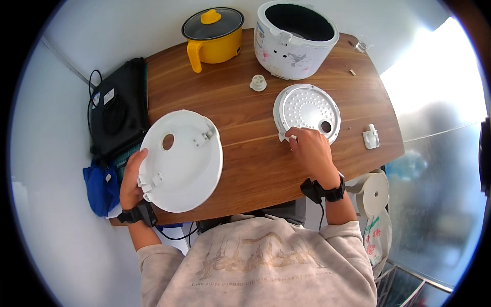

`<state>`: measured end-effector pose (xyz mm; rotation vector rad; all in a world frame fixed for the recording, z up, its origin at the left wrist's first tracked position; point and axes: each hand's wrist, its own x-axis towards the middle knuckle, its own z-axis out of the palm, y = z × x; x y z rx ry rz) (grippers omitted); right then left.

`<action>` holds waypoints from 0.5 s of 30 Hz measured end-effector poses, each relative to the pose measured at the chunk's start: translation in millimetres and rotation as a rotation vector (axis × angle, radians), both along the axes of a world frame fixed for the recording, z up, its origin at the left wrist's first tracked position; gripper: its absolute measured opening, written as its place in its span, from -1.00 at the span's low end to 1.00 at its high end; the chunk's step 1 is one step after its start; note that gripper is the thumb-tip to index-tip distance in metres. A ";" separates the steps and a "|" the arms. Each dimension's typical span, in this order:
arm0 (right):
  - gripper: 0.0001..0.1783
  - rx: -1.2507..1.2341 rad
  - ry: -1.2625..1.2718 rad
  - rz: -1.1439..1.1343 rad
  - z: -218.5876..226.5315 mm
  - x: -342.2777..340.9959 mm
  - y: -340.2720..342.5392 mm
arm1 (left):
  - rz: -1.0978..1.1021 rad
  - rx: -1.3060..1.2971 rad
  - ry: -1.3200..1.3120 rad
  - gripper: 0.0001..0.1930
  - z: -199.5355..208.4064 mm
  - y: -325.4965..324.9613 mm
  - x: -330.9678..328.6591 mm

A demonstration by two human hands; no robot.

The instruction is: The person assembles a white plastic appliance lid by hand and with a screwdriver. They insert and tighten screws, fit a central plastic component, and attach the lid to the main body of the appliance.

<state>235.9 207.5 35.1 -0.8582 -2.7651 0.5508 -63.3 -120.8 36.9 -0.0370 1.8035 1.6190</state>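
Observation:
In my left hand point(134, 176) is a white round rice cooker lid cover point(186, 169), gripped by its left edge and tilted with its hollow side toward me. The cover has a round hole and small hinge or latch fittings. My right hand point(309, 148) has its fingers curled at the near edge of the round inner lid point(305, 105), which lies on the table. That lid has a dimpled metal plate with one dark hole, partly covered by my fingers. Beyond it stands the white rice cooker body point(291, 53), without a lid. A white steam valve cap point(258, 83) lies between.
A yellow pot point(220, 45) with a dark lid stands at the back of the wooden table point(240, 153). A white latch piece point(371, 137) lies at the right, a small clear cup point(362, 46) at the back right. A black bag point(120, 110) occupies the left edge.

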 end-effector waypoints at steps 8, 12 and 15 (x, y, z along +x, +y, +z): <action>-0.86 0.221 -0.167 0.094 -17.2 -21.0 -1.3 | -0.142 -0.129 0.014 -0.45 2.2 12.9 16.4; -0.90 0.269 -0.171 0.122 -15.2 -24.0 -2.9 | -0.273 -0.081 0.021 -0.51 0.1 23.9 13.5; -0.91 0.276 -0.168 0.137 -14.7 -23.4 1.1 | -0.366 -0.040 0.032 -0.53 2.5 43.6 20.4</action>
